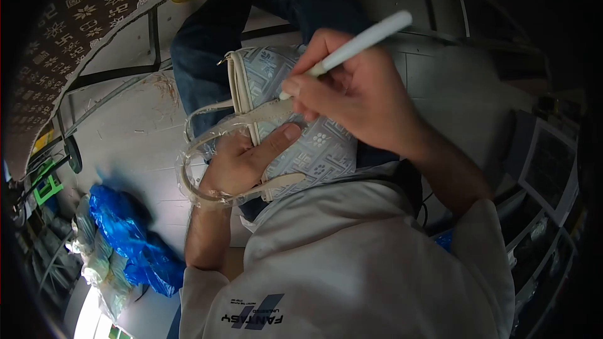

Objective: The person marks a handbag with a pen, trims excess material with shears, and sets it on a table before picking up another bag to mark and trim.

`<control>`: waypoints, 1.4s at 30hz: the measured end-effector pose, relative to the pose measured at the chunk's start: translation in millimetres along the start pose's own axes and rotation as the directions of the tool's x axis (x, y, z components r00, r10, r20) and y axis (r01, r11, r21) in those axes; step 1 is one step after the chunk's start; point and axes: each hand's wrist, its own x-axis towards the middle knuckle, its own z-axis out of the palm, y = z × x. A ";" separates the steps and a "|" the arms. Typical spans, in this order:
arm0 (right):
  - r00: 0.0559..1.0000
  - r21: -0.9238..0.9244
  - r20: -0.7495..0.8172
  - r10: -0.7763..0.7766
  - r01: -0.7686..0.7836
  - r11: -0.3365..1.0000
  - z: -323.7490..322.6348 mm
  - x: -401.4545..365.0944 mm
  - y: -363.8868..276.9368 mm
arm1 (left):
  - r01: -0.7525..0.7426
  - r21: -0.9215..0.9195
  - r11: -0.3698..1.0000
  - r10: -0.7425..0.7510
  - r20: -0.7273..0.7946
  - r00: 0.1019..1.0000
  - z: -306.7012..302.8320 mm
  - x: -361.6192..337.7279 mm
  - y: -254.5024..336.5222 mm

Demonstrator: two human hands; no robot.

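A pale blue-grey patterned handbag with cream trim lies across the lap. Its cream strap loop is wrapped in clear plastic and hangs over my left wrist. My left hand grips the bag near its zipped edge, thumb flat on the patterned side. Above the bag, my right hand pinches a white pen, its lower end at the cream strap tab on the bag. The fingertips partly hide that spot.
Brown patterned cloth hangs at the upper left. Blue plastic bags and a clear bag lie on the floor at lower left. Metal bars stand beyond the legs. At right is a rack with a framed sheet.
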 end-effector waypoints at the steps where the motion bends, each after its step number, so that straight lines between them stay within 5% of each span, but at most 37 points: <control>1: 0.993 0.202 0.019 0.117 -0.119 0.972 -2.5 2.8 -0.4 | 0.001 0.004 1.000 -0.001 0.000 1.000 -0.4 -0.1 0.8; 2: 0.972 0.391 0.065 0.224 -0.231 0.891 -5.2 5.4 -1.5 | 0.039 -0.040 0.998 -0.038 0.008 0.999 -0.7 1.2 2.6; 7: 0.959 0.363 0.140 0.246 -0.281 0.888 -11.9 4.9 -4.8 | 0.104 -0.061 0.993 -0.102 0.025 0.994 1.6 3.9 7.4; 9: 0.989 -0.168 0.006 -0.149 0.148 0.975 -4.4 -1.4 -0.9 | -0.052 0.001 0.999 0.052 0.003 0.999 5.1 2.0 1.3; 11: 0.831 -0.423 -0.059 -0.553 0.481 0.768 9.9 -6.7 3.7 | -0.165 0.040 0.986 0.162 0.061 0.985 1.6 3.4 2.7; 12: 0.923 -0.390 0.022 -0.385 0.362 0.846 2.5 -8.0 -3.0 | -0.276 0.062 0.959 0.267 0.127 0.955 1.9 4.5 3.6; 13: 0.991 -0.072 -0.028 -0.128 0.126 0.989 -0.1 -4.2 -2.0 | -0.208 0.007 0.978 0.206 0.086 0.975 4.8 2.7 3.8; 14: 0.990 0.258 0.013 0.143 -0.141 0.956 -1.8 0.2 0.2 | -0.212 0.005 0.977 0.211 0.083 0.974 5.9 3.9 5.0; 15: 0.975 0.388 0.101 0.199 -0.223 0.894 -11.1 5.6 -0.7 | -0.132 -0.036 0.991 0.135 0.075 0.988 6.0 4.1 6.9; 19: 0.983 0.361 0.095 0.158 -0.182 0.915 -13.7 3.6 -3.6 | 0.032 -0.041 0.999 -0.030 0.060 0.998 1.2 4.9 8.3; 25: 0.986 0.260 0.114 0.123 -0.149 0.954 -9.0 2.7 -3.2 | -0.122 -0.029 0.992 0.123 0.028 0.992 5.0 3.6 4.0; 29: 0.989 0.197 0.106 0.100 -0.120 0.973 -6.6 3.1 -2.7 | -0.134 0.010 0.991 0.134 0.040 0.990 -0.4 4.8 -0.1; 31: 0.989 0.164 0.108 0.104 -0.121 0.979 -4.3 3.5 -1.2 | -0.027 -0.005 1.000 0.027 0.003 1.000 -1.6 4.6 -2.3; 32: 0.974 -0.106 0.046 -0.224 0.228 0.968 0.3 2.5 2.6 | -0.025 -0.005 1.000 0.025 0.002 1.000 -1.7 4.7 -1.9; 33: 0.845 -0.375 0.075 -0.530 0.516 0.770 4.2 -0.5 7.4 | -0.130 0.005 0.992 0.130 0.018 0.991 -1.9 5.2 -1.1; 34: 0.819 -0.432 0.095 -0.566 0.546 0.718 8.9 -8.1 9.5 | -0.235 0.011 0.972 0.234 0.036 0.971 -1.2 5.7 -0.7; 35: 0.822 -0.435 0.096 -0.562 0.542 0.719 8.3 -12.9 7.4 | -0.234 0.006 0.972 0.234 0.039 0.972 -1.4 5.4 -1.3; 37: 0.992 -0.132 0.019 -0.126 0.127 0.983 7.0 -9.9 -1.5 | 0.000 0.019 1.000 -0.001 0.026 1.000 -6.0 4.8 -1.7; 38: 0.996 0.092 0.031 0.085 -0.088 0.992 3.7 -6.3 -0.5 | 0.002 0.023 1.000 -0.002 0.023 1.000 -4.3 4.1 -0.4; 42: 0.983 0.241 0.112 0.148 -0.171 0.955 -6.3 -4.2 -0.5 | 0.001 -0.068 0.998 -0.002 -0.016 1.000 5.3 5.5 6.5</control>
